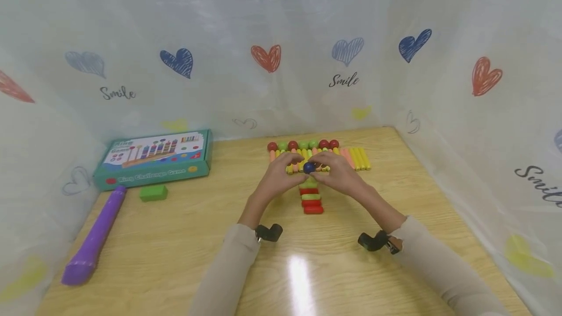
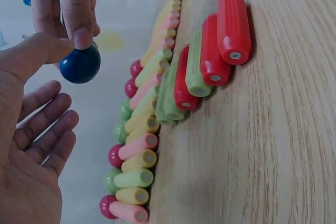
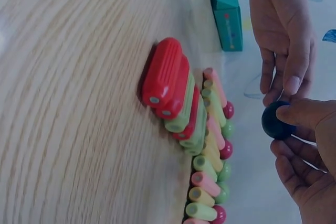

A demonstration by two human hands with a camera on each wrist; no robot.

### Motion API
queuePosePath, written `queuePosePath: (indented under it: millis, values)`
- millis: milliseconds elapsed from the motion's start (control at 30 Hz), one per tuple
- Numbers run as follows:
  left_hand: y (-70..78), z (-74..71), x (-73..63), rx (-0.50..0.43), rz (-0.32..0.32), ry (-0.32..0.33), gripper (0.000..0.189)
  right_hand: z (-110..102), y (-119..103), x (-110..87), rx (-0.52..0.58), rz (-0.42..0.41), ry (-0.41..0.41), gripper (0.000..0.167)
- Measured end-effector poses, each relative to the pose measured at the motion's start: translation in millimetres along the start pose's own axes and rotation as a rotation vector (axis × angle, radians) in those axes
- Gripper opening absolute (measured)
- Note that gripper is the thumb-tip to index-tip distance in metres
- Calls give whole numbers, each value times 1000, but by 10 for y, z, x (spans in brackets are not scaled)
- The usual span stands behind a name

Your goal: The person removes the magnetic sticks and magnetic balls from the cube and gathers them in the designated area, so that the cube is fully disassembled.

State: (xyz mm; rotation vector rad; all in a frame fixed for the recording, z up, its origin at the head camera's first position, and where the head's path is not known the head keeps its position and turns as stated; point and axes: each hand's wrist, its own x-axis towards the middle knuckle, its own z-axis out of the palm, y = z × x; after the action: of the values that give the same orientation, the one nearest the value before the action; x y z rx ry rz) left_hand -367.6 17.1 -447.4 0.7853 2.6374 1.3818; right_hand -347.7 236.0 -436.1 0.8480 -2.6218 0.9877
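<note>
In the head view a dark blue ball (image 1: 309,168) is held up between both hands. My right hand (image 1: 340,172) pinches it between thumb and fingers; the right wrist view shows the thumb across the ball (image 3: 277,121). Close on the other side is my left hand (image 1: 281,177). Its thumb (image 2: 50,49) reaches to the ball and its other fingers are spread loosely in the left wrist view. Below and behind the hands lie magnetic rods: a yellow, pink and green row (image 1: 360,159), and a column of red and green rods (image 1: 312,203) running toward me.
Red and green balls (image 1: 292,146) line the row's far side. At the left are a teal game box (image 1: 151,174), a green block (image 1: 153,193) and a purple microphone-shaped object (image 1: 94,235). A printed curtain (image 1: 219,13) surrounds the wooden table (image 1: 184,238).
</note>
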Motion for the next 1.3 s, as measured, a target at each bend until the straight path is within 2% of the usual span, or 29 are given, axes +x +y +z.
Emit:
queuePosePath:
  millis: [300,500,667,900,1300]
  values:
    - [-62,108,136,-19,2,-21,57,-93,111,2,-41,30,-8,29]
    - [-92,179,215,33,13,-20,56,-160,143,14,-56,52,-15,35]
    - [-8,223,284,31,45,-22,56,-225,201,-13,-67,64,19,37]
    - [108,261,392,52,29,-6,54,-275,285,-6,-59,45,41,37]
    - [138,381,568,25,1,-11,54,-381,410,39,-77,117,27,36]
